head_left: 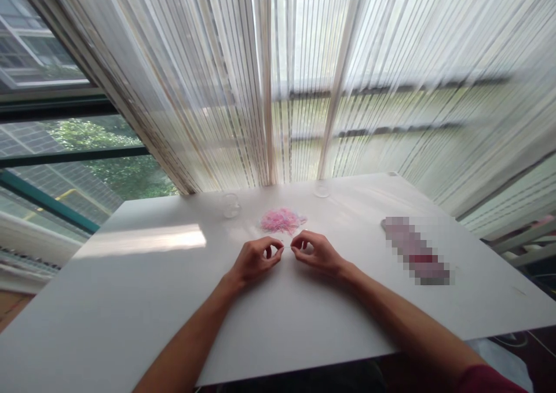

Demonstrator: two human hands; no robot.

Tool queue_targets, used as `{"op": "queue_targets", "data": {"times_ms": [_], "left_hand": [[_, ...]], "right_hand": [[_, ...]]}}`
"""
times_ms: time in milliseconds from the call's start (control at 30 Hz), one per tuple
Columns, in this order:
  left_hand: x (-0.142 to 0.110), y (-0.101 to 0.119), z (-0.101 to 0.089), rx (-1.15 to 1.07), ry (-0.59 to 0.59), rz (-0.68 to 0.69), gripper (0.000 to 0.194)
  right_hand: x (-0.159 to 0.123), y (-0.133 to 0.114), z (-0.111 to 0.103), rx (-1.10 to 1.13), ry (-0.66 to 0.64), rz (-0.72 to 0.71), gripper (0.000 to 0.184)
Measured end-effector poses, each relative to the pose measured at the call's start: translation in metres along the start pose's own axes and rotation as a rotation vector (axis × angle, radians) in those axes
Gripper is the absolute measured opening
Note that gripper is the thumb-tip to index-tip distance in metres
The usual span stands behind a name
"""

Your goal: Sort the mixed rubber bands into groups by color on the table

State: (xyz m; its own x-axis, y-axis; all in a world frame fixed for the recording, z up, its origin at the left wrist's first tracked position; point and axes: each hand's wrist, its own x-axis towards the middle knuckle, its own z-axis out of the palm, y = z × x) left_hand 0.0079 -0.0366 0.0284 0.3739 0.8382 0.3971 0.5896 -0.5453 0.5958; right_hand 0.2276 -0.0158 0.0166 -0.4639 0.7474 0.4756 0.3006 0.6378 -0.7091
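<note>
Over the middle of the white table [117, 312], my left hand [256, 258] and my right hand [319, 253] face each other with a small gap between the fingertips. Each one is closed in a pinch, thumb against forefinger. A thin pale strip [287, 247] spans the gap, one end in each pinch; its material is too small to make out. Just beyond my fingers lies a loose heap of thin pink, white and pale bluish strips [281, 221].
A clear round jar [231, 206] stands behind the heap to the left. Farther back on the right is a small clear round dish or lid [322, 190]. A blurred-out long reddish object [417, 251] lies at right. String curtains [269, 91] hang along the table's far edge.
</note>
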Motion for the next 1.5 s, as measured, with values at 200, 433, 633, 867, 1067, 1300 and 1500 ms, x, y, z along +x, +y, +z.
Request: {"op": "queue_targets", "data": {"times_ms": [200, 433, 633, 867, 1067, 1300, 1500], "left_hand": [[0.000, 0.001, 0.000, -0.018, -0.003, 0.019, 0.009], [0.000, -0.001, 0.000, -0.021, -0.011, 0.047, 0.015], [-0.001, 0.000, 0.001, -0.013, -0.021, 0.042, 0.013], [-0.001, 0.001, 0.004, -0.036, -0.022, 0.035, 0.013], [-0.001, 0.002, 0.008, -0.128, 0.006, -0.005, 0.013], [0.001, 0.005, 0.010, -0.177, 0.019, -0.067, 0.013], [0.000, 0.001, 0.009, -0.174, 0.019, -0.077, 0.013]], "right_hand": [[0.000, 0.000, 0.000, -0.001, -0.005, 0.003, 0.003], [0.001, -0.001, 0.000, 0.013, -0.001, 0.002, 0.003], [0.001, -0.002, 0.000, 0.005, 0.001, -0.014, 0.003], [0.000, -0.001, 0.001, 0.006, -0.017, -0.024, 0.005], [0.000, 0.000, 0.000, -0.009, -0.009, -0.019, 0.006], [0.002, 0.000, -0.003, -0.038, 0.029, -0.018, 0.004], [0.002, 0.000, -0.003, -0.034, 0.042, -0.029, 0.003]]}}
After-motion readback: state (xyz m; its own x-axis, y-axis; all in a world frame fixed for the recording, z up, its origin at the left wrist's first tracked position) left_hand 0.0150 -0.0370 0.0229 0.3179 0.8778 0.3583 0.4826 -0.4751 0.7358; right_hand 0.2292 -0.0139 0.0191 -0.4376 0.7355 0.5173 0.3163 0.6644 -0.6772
